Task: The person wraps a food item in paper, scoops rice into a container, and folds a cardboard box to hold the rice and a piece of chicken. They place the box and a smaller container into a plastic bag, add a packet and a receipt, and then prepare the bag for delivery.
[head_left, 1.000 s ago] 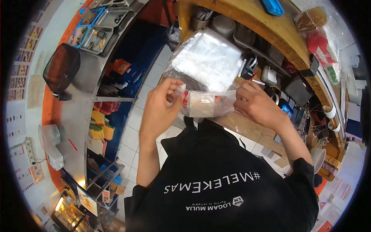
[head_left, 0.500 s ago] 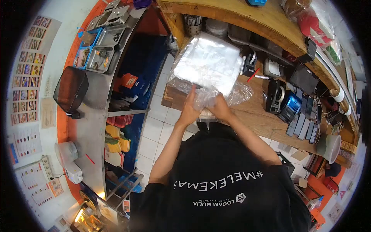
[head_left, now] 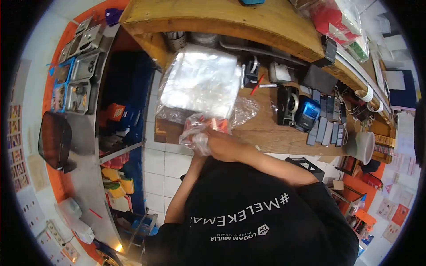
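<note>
A crumpled clear plastic bag (head_left: 194,133) is at the front edge of the wooden counter, with a red-orange item (head_left: 218,124) showing inside or behind it. My right hand (head_left: 222,145) is closed on the bag from the right. Below the bag is my left hand (head_left: 199,156), its fingers hidden by the plastic and my right hand. Just beyond lies a wide stack of clear plastic bags (head_left: 199,82), with loose plastic film (head_left: 245,111) at its right.
On the wooden counter (head_left: 262,139) stand tape dispensers (head_left: 287,105), a blue device (head_left: 307,114), several phone-like devices (head_left: 327,133) and a white tub (head_left: 360,147). A wooden shelf (head_left: 222,22) overhangs the back. At left runs a metal counter (head_left: 84,177) with trays.
The view has shifted, moving the counter leftward. Both hands are nearer my body with the crumpled bag, and the red-orange item now shows beside it. My left hand has become mostly hidden.
</note>
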Available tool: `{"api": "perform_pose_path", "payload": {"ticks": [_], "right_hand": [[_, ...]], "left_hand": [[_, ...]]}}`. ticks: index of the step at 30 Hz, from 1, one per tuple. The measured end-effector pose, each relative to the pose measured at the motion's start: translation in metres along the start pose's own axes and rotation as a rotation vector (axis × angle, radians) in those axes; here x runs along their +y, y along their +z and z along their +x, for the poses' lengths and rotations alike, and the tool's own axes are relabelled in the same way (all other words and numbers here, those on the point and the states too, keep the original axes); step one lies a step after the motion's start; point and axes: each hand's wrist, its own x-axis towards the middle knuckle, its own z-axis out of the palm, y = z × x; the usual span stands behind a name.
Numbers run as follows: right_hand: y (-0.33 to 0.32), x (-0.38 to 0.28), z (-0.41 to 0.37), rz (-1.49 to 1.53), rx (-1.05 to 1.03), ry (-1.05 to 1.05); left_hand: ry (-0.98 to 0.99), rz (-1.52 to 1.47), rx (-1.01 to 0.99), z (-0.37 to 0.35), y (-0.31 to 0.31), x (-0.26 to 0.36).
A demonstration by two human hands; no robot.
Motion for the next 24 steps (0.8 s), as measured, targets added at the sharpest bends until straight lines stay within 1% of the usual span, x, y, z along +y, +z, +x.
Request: {"api": "perform_pose_path", "payload": {"ticks": [2,4,5,6,7,8,9,10,11,13,15,16,18,19,20,22,23,24], "right_hand": [[-0.06,0.028,-0.013,0.294,-0.131,-0.166],[-0.121,0.091,-0.021,0.456,-0.121,0.27],[-0.15,0.129,-0.026,0.392,0.177,0.322],[-0.165,0.196,-0.034,0.076,0.505,0.337],[-0.186,0.256,-0.039,-0.217,0.699,0.557],[-0.195,0.342,-0.057,-0.598,0.69,0.622],[-0.203,0.392,-0.062,-0.767,0.698,0.74],[-0.208,0.407,-0.062,-0.933,0.702,0.855],[-0.208,0.419,-0.065,-1.047,0.654,0.813],[-0.205,0.434,-0.072,-1.277,0.542,0.713],[-0.203,0.442,-0.074,-1.219,0.528,0.666],[-0.201,0.444,-0.076,-1.187,0.522,0.644],[-0.204,0.44,-0.083,-1.316,0.5,0.627],[-0.208,0.435,-0.087,-1.381,0.493,0.62],[-0.215,0.418,-0.087,-1.266,0.515,0.654],[-0.229,0.386,-0.086,-1.034,0.56,0.713],[-0.231,0.38,-0.092,-0.973,0.598,0.691],[-0.234,0.376,-0.101,-0.911,0.637,0.666]], "left_hand": [[0.001,-0.015,0.015,0.006,0.003,0.001],[-0.017,-0.075,0.008,0.006,0.006,-0.009],[-0.028,-0.124,-0.001,-0.002,0.01,-0.018],[-0.063,-0.206,-0.003,-0.011,0.015,-0.041],[-0.099,-0.287,-0.002,-0.021,0.021,-0.064],[-0.099,-0.087,0.01,-0.022,0.023,-0.067],[-0.098,0.115,0.019,-0.023,0.024,-0.069],[-0.105,0.198,0.051,-0.018,0.025,-0.068],[-0.116,0.281,0.082,-0.013,0.026,-0.068],[-0.166,0.196,0.196,-0.001,0.034,-0.06],[-0.111,0.281,0.183,0.012,0.033,-0.041],[-0.025,0.412,0.104,0.021,0.025,-0.028],[0.018,0.622,-0.014,0.038,0.01,0.003],[-0.028,0.7,-0.05,0.046,0.005,0.022],[-0.072,0.778,-0.087,0.049,0.003,0.031],[-0.322,0.691,-0.206,0.034,0.004,0.023],[-0.444,0.647,-0.262,0.028,0.002,0.019],[-0.464,0.478,-0.25,0.024,-0.001,0.013]]}}
